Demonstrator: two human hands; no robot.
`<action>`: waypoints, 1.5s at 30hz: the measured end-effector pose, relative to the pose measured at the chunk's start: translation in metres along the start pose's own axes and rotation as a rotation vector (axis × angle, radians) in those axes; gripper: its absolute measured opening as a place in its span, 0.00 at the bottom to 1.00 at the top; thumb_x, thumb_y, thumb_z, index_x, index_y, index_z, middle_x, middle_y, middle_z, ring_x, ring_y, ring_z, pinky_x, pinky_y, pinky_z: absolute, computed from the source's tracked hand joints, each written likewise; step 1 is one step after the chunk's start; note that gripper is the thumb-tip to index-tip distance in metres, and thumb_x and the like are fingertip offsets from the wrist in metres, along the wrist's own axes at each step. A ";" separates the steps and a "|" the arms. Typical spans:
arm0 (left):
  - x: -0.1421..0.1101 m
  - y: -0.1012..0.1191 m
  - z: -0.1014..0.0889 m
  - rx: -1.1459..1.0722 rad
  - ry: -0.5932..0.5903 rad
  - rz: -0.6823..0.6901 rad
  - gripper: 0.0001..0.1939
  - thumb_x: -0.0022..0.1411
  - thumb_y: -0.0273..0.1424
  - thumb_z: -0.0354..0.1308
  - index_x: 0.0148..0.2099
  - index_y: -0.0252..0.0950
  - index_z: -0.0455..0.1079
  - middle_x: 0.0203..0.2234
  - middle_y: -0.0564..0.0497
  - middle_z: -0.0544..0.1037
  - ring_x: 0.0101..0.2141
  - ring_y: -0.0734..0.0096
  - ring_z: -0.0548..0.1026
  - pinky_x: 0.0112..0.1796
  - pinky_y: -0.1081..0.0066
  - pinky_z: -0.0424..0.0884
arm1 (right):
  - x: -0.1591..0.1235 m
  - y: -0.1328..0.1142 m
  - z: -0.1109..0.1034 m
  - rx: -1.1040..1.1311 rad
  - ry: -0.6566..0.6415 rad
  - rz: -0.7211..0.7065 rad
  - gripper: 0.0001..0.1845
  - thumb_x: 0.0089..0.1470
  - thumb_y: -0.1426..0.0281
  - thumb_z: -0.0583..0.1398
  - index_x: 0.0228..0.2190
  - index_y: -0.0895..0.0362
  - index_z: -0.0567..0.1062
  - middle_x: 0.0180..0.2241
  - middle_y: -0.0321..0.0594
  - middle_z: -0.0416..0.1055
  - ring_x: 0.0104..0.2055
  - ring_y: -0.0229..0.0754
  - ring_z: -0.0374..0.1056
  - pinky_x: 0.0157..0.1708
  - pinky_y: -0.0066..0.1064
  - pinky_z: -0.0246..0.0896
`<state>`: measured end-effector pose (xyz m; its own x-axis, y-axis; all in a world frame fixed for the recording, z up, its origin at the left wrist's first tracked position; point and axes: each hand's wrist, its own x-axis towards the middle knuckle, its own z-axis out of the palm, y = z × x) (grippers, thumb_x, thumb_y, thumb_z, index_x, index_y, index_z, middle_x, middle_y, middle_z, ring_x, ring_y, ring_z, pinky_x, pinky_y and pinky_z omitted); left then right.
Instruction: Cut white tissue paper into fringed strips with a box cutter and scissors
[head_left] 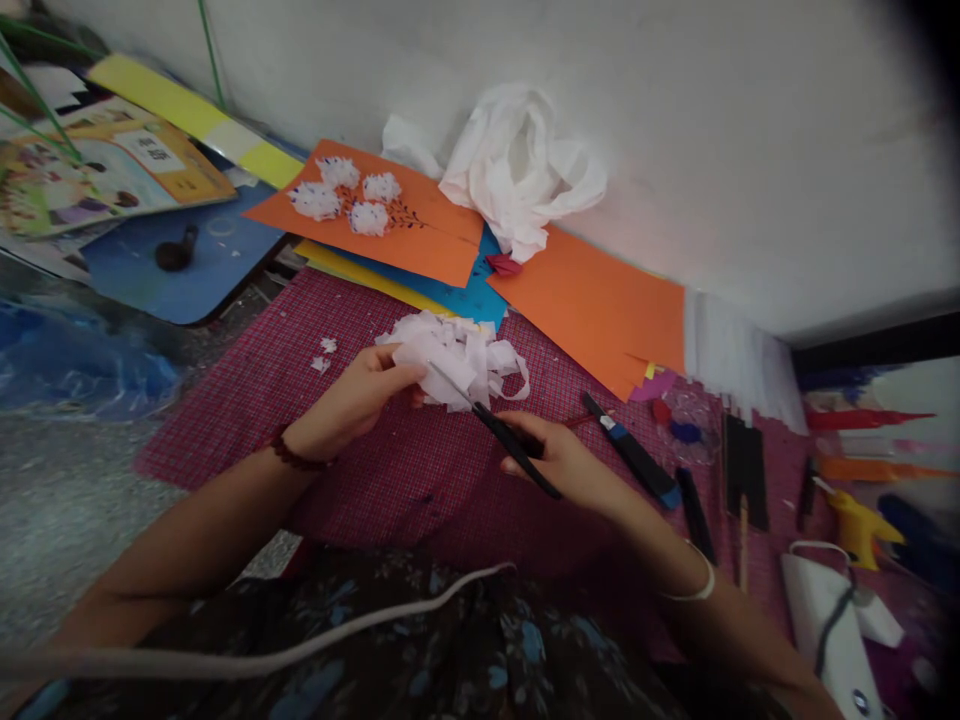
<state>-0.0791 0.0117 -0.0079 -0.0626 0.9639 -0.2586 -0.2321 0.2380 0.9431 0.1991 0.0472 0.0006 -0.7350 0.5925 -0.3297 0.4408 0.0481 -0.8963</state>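
Observation:
A piece of white tissue paper (429, 362) is pinched between the thumb and fingers of my left hand (379, 385). My right hand (551, 450) grips a pair of black-handled scissors (504, 432), their blades pointing up and left over the tissue paper. Whether the blades are cutting into it I cannot tell. Behind and under this piece lies a heap of white paper strips (499, 350), some of them curled. A few small white scraps (324, 352) rest on the checkered cloth left of my hands.
Behind the heap, an orange sheet (442, 240) bears white tissue flowers (369, 218). Crumpled white tissue (491, 165) leans against the wall beside another orange sheet (600, 300). On the right lie a utility knife (637, 455), a yellow glue gun (859, 525) and a white power strip (829, 620).

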 end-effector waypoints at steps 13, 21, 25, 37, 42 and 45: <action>-0.010 0.005 0.012 0.235 -0.139 0.002 0.08 0.54 0.30 0.61 0.23 0.36 0.71 0.18 0.54 0.74 0.22 0.75 0.70 0.28 0.74 0.66 | 0.004 -0.007 0.003 -0.079 -0.056 -0.009 0.38 0.54 0.54 0.66 0.61 0.59 0.68 0.54 0.50 0.74 0.53 0.52 0.71 0.53 0.42 0.64; -0.007 -0.003 0.011 0.187 -0.176 -0.023 0.08 0.54 0.32 0.62 0.24 0.36 0.72 0.18 0.54 0.75 0.22 0.76 0.70 0.28 0.74 0.66 | 0.010 0.004 0.008 -0.004 -0.013 -0.053 0.36 0.53 0.53 0.67 0.58 0.58 0.71 0.52 0.50 0.75 0.51 0.52 0.71 0.51 0.44 0.65; -0.006 -0.007 0.012 0.055 -0.161 -0.059 0.06 0.53 0.32 0.64 0.27 0.36 0.74 0.20 0.54 0.76 0.22 0.76 0.71 0.29 0.74 0.69 | 0.011 0.002 0.011 0.050 0.013 -0.025 0.31 0.54 0.53 0.67 0.54 0.57 0.75 0.47 0.46 0.77 0.46 0.49 0.72 0.46 0.40 0.66; -0.004 -0.001 0.011 -0.275 -0.114 0.008 0.10 0.48 0.30 0.67 0.36 0.36 0.74 0.27 0.51 0.79 0.30 0.68 0.78 0.35 0.68 0.74 | -0.004 -0.002 -0.008 0.084 -0.123 -0.063 0.45 0.56 0.39 0.61 0.60 0.60 0.65 0.37 0.41 0.64 0.37 0.43 0.62 0.36 0.35 0.64; -0.004 0.007 0.004 -0.153 -0.055 0.071 0.14 0.48 0.28 0.66 0.40 0.37 0.71 0.25 0.55 0.75 0.23 0.77 0.70 0.24 0.76 0.65 | -0.011 -0.002 -0.020 0.008 -0.167 -0.051 0.41 0.57 0.46 0.63 0.62 0.59 0.65 0.41 0.44 0.68 0.40 0.44 0.65 0.40 0.37 0.66; -0.004 0.008 0.001 -0.085 -0.089 0.012 0.17 0.48 0.27 0.64 0.43 0.38 0.72 0.25 0.55 0.76 0.22 0.77 0.69 0.23 0.76 0.63 | -0.007 -0.007 -0.022 0.007 -0.219 -0.045 0.38 0.56 0.51 0.65 0.61 0.58 0.68 0.43 0.45 0.71 0.42 0.46 0.68 0.43 0.39 0.68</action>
<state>-0.0799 0.0097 0.0012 0.0201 0.9743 -0.2242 -0.3137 0.2191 0.9239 0.2125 0.0603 0.0156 -0.8483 0.4012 -0.3455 0.4024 0.0644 -0.9132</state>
